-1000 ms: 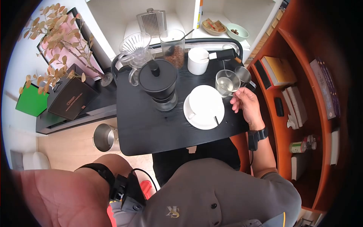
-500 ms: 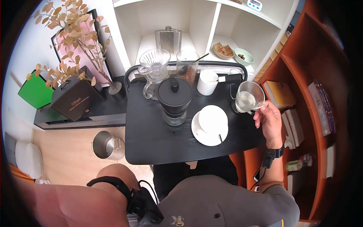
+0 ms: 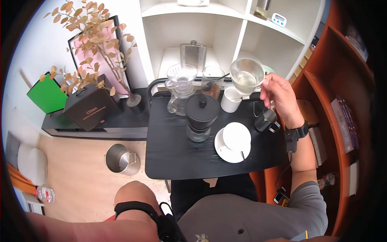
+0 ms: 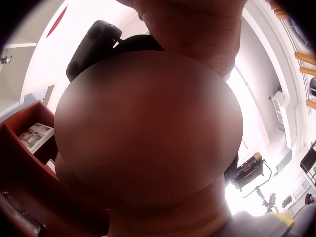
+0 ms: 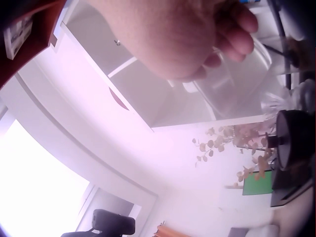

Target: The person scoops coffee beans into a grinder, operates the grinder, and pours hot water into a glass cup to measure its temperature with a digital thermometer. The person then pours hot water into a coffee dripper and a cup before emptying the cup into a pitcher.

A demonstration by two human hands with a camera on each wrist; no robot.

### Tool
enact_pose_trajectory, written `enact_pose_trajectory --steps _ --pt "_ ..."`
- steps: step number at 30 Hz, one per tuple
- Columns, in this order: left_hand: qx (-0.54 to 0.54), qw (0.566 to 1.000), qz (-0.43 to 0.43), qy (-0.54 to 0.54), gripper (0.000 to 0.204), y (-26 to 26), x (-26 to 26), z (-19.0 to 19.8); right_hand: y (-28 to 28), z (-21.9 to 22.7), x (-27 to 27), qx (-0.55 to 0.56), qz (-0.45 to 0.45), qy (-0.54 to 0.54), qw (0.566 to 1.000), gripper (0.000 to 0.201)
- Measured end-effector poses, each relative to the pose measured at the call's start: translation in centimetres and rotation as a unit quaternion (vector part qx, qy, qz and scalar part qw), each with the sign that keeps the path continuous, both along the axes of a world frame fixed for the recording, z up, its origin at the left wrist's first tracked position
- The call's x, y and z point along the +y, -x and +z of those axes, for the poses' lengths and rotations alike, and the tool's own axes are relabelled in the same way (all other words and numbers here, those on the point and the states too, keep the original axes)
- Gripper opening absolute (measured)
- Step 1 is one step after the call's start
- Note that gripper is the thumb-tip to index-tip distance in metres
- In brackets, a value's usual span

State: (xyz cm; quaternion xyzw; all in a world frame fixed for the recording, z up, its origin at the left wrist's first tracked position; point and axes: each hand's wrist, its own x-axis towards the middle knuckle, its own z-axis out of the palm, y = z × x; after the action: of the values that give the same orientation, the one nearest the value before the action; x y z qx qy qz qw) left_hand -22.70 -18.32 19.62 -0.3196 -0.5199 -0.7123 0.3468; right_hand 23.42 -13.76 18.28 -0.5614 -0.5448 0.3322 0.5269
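My right hand (image 3: 280, 97) holds a clear glass cup (image 3: 246, 77) by its handle side, raised over the back right of the black table. Pale, clear liquid shows in the glass. Beneath that hand stands a small metal pitcher (image 3: 264, 121). A white mug (image 3: 231, 103) is just left of it. Nearer me, a white cup (image 3: 237, 136) sits on a white saucer (image 3: 224, 155) with a dark stick at its edge. My left hand (image 4: 192, 29) is raised close to the head, its fingers hidden.
A black-topped grinder (image 3: 202, 111) stands mid-table. Behind it are a clear ribbed dripper (image 3: 181, 74) and a jar (image 3: 213, 86) of brown bits. White shelves (image 3: 225, 28) rise behind, a red-brown bookcase (image 3: 342, 161) at right. A metal pot (image 3: 129, 163) stands on the floor.
My right hand has lifted the glass cup from the table's right side, up and then leftward toward the back. The metal pitcher has come into fuller view. The head view has shifted.
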Motion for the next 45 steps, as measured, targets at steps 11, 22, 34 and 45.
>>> enact_pose_trajectory --steps 11,22,34,45 --pt "-0.022 1.000 -0.017 0.000 0.061 -2.4 -0.9 -1.9 3.9 3.3 7.3 -0.130 0.056 0.009 0.990 0.024" --pt "0.001 1.000 -0.022 -0.011 0.060 -1.5 -0.4 -1.8 5.7 3.3 12.1 -0.230 0.054 0.025 0.971 0.027" --pt "0.014 0.999 -0.049 -0.006 0.058 -1.6 0.7 -2.6 5.1 2.2 14.6 -0.143 0.083 0.075 0.983 0.024" --pt "0.034 0.997 -0.068 -0.009 0.057 -2.0 1.2 -2.7 4.4 1.6 14.6 -0.189 0.074 0.046 0.978 0.025"
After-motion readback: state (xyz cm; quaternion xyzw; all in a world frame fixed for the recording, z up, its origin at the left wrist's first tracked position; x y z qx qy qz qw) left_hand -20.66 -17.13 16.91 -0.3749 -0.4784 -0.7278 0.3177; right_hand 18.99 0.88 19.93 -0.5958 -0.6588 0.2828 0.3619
